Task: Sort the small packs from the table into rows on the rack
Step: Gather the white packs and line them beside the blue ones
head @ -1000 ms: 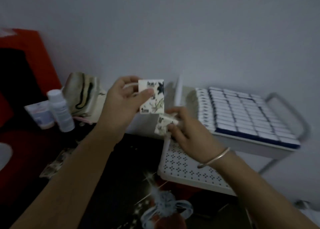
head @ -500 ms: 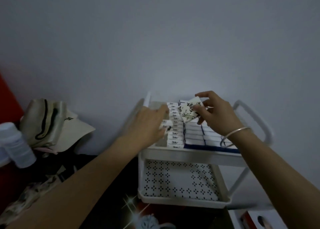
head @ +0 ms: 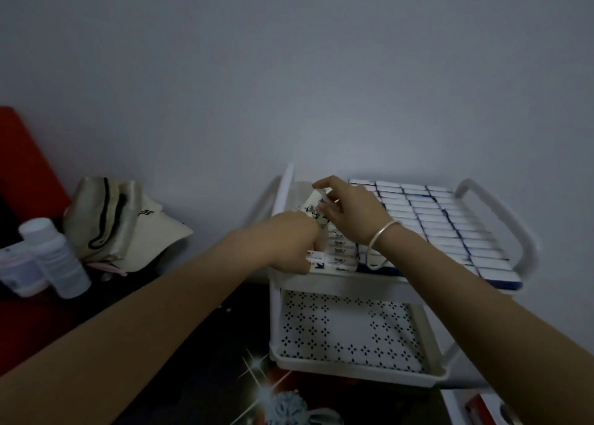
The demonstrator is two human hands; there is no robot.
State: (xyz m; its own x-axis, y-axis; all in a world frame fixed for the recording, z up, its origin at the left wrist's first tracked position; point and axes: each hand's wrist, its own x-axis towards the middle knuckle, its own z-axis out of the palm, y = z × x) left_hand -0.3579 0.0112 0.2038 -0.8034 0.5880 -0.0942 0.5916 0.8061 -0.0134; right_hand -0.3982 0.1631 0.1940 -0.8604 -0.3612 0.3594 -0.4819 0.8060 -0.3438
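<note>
White plastic makes up the rack (head: 337, 284), which stands to the right against a pale wall (head: 289, 71). Its top tray (head: 496, 285) is filled across most of its width with rows of packs (head: 450, 228), white with dark blue edges, set tightly side by side.

Your right hand (head: 350, 212) is over the far left part of that tray. Its thumb and forefingers pinch a patterned pack (head: 312, 212), which is tilted above the leftmost column. A metal bracelet (head: 381, 231) sits on that wrist.

Your left hand (head: 289, 241) is at the near left corner of the tray, just beside the right hand, with its fingers curled downward. A small white pack (head: 314, 257) lies at the fingertips, but you cannot tell from this angle whether the fingers grip it or only touch it.

Below, the rack's lower shelf (head: 347, 331) shows a perforated pattern. Well to the left, a cream cap (head: 151, 228) rests against the wall, and a white bottle (head: 54, 257) stands nearer the left edge.
</note>
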